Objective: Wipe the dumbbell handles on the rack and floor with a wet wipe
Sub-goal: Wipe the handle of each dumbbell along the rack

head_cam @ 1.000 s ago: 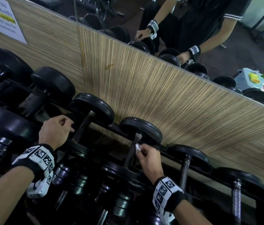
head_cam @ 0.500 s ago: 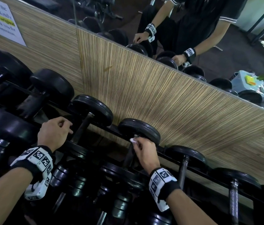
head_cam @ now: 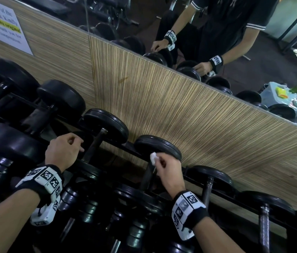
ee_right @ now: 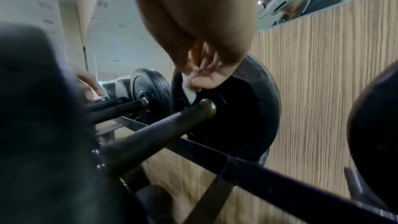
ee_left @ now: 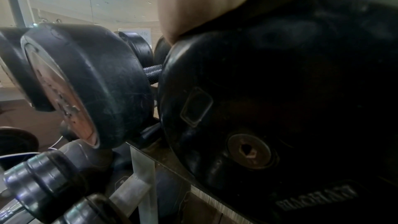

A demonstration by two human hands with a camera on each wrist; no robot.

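Observation:
Black dumbbells lie in a row on the rack (head_cam: 195,179) against a wood-grain wall. My right hand (head_cam: 155,161) pinches a small white wet wipe (head_cam: 153,157) at the far end of one dumbbell's dark handle (head_cam: 148,177), right by its far plate (head_cam: 157,146). In the right wrist view the wipe (ee_right: 190,94) hangs from my fingertips (ee_right: 196,83) just above the handle (ee_right: 159,125), near the plate (ee_right: 258,117). My left hand (head_cam: 78,145) rests loosely curled on the near plate of the neighbouring dumbbell, beside its handle (head_cam: 93,145). The left wrist view shows my palm (ee_left: 204,6) on that plate (ee_left: 280,91).
Bigger dumbbells (head_cam: 62,97) fill the rack to the left and thinner ones with knurled steel handles (head_cam: 264,221) to the right. A lower tier holds more dumbbells (head_cam: 89,207). Above the wall panel (head_cam: 162,106) a mirror (head_cam: 217,33) reflects me. A paper notice (head_cam: 3,24) hangs at top left.
My right hand has slid the wipe up the handle from its middle to the far plate end. The left hand has stayed on the neighbouring dumbbell.

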